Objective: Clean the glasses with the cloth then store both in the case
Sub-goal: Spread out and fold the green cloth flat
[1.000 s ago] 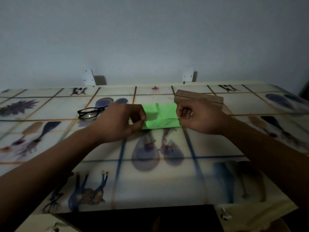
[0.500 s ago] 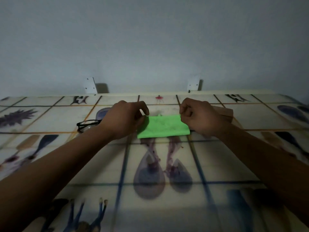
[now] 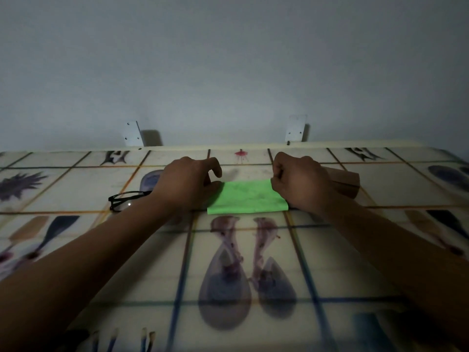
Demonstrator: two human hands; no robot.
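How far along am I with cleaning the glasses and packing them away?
Looks done: the green cloth lies folded on the table. In hand: the left hand is at its left end and the right hand pinches its right corner. Left: the glasses lie on the table beside the left forearm and the case sits behind the right hand, so both need storing. Whether the lenses are clean can't be told.

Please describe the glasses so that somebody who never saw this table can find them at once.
Look at the table with the printed grid pattern, then at the person's left hand on the green cloth. Just left of that wrist lie the glasses: the only thin black frame, partly hidden by the forearm.
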